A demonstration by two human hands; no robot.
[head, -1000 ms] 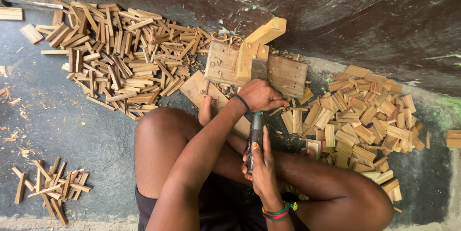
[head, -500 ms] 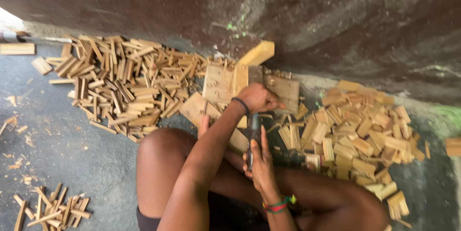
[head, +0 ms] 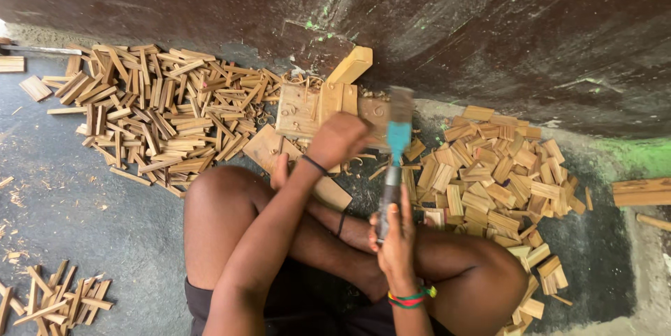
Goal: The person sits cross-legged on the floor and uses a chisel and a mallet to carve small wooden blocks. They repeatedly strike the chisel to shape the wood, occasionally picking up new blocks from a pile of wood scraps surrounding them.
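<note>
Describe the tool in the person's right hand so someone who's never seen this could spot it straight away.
Find the dark wall across the top, then the wooden block at its foot between two heaps of cut sticks. Just right of the block, the right hand grips a long blade raised upright. Its blurred teal tip is the only blue-green thing among brown wood.

dark wall (head: 489, 22), small stick heap (head: 52, 301)

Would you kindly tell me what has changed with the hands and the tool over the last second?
The right hand has swung the blade tool up, so its blurred teal-marked blade now stands above the wooden block, beside the left hand. Earlier it pointed low, under the left hand. The left hand has stayed on the piece at the block; the right hand's grip on the handle is unchanged. The wood piles lie as before.
</note>
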